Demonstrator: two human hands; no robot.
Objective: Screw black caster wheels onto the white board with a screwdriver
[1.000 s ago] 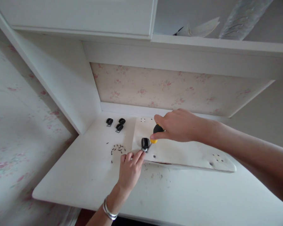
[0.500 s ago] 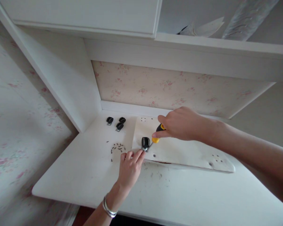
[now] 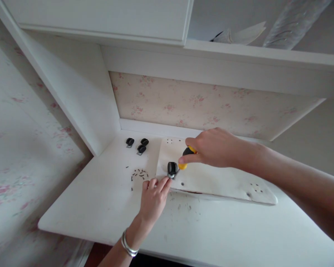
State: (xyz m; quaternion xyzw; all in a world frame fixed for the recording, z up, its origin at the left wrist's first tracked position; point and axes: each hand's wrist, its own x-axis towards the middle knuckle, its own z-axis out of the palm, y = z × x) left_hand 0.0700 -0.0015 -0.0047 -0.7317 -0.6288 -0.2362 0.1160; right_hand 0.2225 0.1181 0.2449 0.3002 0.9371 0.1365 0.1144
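A black caster wheel [image 3: 172, 168] on a metal plate sits near the left end of a white board [image 3: 211, 181]. My left hand [image 3: 153, 197] holds the caster's base with its fingertips at the near edge. My right hand [image 3: 215, 147] is wrapped round the yellow-and-black handle of a screwdriver [image 3: 183, 165]. The screwdriver slants down, its shaft end at the caster's plate; the exact tip and any screw under it are too small to make out.
Several small dark screws [image 3: 140, 173] lie loose on the white desk [image 3: 100, 200], left of the board. Behind them are three more casters [image 3: 141, 149]. A cabinet side panel [image 3: 83, 92] rises at the left, and a shelf [image 3: 256, 52] overhangs the desk.
The screwdriver handle has turned a little in my right hand, which has shifted very slightly. My left hand stays at the caster, and the board has not moved.
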